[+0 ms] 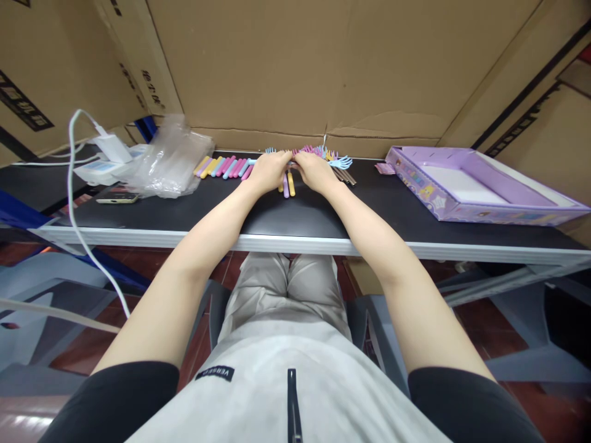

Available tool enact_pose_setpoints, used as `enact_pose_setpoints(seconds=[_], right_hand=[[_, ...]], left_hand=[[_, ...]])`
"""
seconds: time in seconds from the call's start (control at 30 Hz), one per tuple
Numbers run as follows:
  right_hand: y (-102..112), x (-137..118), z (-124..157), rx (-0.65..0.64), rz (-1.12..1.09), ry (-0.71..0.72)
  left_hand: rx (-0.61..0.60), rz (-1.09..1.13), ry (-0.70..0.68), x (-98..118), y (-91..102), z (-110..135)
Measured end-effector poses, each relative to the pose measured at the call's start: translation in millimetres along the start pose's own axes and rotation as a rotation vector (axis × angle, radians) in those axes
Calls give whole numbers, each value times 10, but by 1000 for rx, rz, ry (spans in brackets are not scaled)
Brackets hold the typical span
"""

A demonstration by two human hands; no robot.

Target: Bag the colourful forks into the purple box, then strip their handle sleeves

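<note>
My left hand [269, 172] and my right hand [316, 172] meet fingertip to fingertip over the table, both closed. Between them shows a short bit of a back scratcher part [291, 163], mostly hidden by my fingers. Just below my fingers lie a purple handle [285, 186] and a yellow handle [291, 184]. Left of my left hand runs a row of pink, yellow, blue and purple handles [225, 167]. Behind my right hand are several colourful claw-shaped scratcher heads [318, 151], a light blue head [341, 163] among them. Metal rods [345, 176] lie beside my right hand.
Clear plastic bags [168, 161] lie on the left, near a white charger [112, 147] with a cable and a phone [117, 195]. A shallow purple box [443, 191] stands on the right, a small pink packet [385, 168] beside it. Cardboard [295, 67] walls the back.
</note>
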State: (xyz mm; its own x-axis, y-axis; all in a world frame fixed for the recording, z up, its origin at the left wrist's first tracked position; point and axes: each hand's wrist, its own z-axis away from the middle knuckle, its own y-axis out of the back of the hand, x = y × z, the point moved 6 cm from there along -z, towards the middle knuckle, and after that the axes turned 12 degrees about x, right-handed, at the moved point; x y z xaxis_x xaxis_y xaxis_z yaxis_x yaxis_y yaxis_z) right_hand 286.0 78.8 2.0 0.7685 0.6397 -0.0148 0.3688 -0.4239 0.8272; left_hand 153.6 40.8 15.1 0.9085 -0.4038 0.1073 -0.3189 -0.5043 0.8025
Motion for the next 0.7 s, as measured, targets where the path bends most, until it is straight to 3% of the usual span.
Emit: enact_pose_setpoints(seconds=[0.3, 0.47, 0.7], right_hand=[[19, -24, 17, -12, 38, -6], [-59, 39, -13, 45, 1, 63], [-99, 118, -46, 94, 8, 127]], left_hand=[[13, 17, -8, -56, -55, -4], [46, 60, -36, -101, -110, -20], [4, 43, 3, -66, -90, -7]])
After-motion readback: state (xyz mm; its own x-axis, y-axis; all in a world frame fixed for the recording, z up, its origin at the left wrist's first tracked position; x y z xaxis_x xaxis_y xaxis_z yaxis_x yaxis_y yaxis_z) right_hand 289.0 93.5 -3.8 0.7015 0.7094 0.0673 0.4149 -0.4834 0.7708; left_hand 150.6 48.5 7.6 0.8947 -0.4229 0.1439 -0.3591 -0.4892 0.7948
